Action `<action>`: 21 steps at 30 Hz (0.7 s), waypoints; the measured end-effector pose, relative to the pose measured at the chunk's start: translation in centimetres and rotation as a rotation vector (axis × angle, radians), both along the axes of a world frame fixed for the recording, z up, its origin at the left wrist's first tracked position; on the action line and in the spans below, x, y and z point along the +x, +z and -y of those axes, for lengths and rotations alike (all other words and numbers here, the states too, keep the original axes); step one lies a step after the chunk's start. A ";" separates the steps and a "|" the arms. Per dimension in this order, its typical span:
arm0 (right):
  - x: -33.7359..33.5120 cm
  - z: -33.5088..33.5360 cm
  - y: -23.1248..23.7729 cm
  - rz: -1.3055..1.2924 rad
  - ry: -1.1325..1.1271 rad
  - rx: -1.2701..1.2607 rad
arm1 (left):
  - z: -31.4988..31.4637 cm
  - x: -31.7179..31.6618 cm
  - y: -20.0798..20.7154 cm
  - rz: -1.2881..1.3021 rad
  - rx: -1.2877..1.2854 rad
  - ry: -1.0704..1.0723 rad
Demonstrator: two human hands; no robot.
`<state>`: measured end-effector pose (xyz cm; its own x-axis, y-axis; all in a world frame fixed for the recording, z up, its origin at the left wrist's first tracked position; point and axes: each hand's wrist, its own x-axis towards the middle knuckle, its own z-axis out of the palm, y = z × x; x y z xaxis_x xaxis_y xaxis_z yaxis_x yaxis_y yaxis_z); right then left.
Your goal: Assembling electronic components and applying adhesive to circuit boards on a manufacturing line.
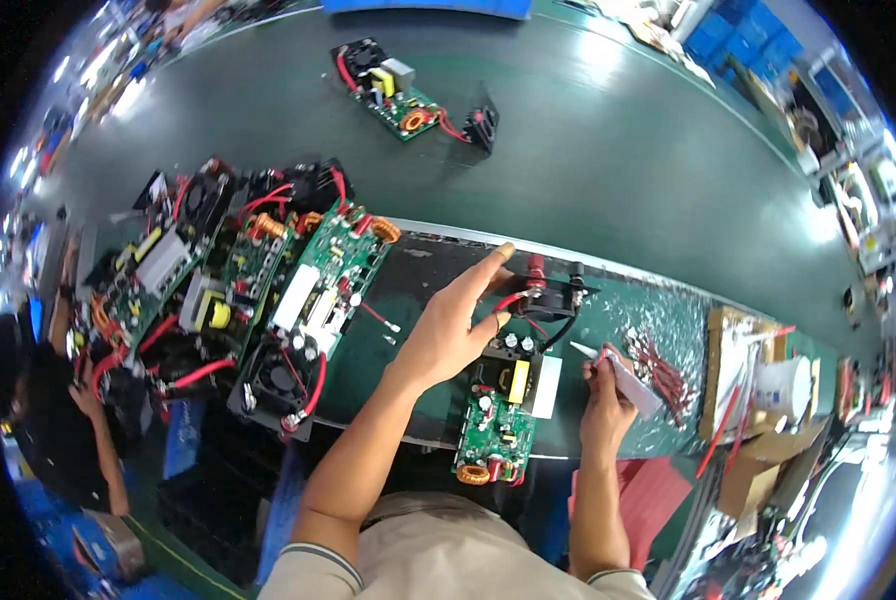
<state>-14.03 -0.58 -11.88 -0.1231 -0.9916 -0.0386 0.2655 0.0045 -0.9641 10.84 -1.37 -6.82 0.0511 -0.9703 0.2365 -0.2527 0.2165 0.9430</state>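
Observation:
My left hand (446, 332) has thumb and fingers round the left edge of a black end panel (556, 300), with yellow covers on two fingertips. This panel carries a fan, a red and a black terminal, and thick red and black wires. Those wires run to a green circuit board (488, 425) with a yellow transformer, a metal plate and a copper coil, lying towards me. In my right hand (606, 405) is a pale squeeze bottle (636, 388), closed in the fingers. Its tapered nozzle points left towards the panel, apart from it.
Several similar board assemblies (313, 300) crowd the left side. Another assembly (393, 95) lies on the dark green belt (608, 150) beyond a metal rail. Red wires (663, 375) are heaped at right, beside a cardboard box (716, 350) and a white tub (783, 388). A person's arm (103, 440) shows far left.

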 end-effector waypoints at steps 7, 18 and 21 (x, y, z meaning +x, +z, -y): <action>0.5 -0.1 0.5 0.011 -0.049 0.015 | -0.1 0.8 -0.3 -0.042 -0.011 -0.014; 1.2 0.1 0.8 -0.008 -0.110 -0.029 | 0.5 0.5 -2.1 -0.021 -0.122 0.030; 1.4 0.2 0.4 -0.024 -0.074 -0.047 | 0.1 0.9 -0.4 0.037 -0.222 0.114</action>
<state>-12.65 -0.77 -11.50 -0.1968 -0.9804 0.0115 0.2399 -0.0595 -0.9690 11.72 -1.47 -7.24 0.1449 -0.8829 0.4467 -0.3207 0.3852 0.8653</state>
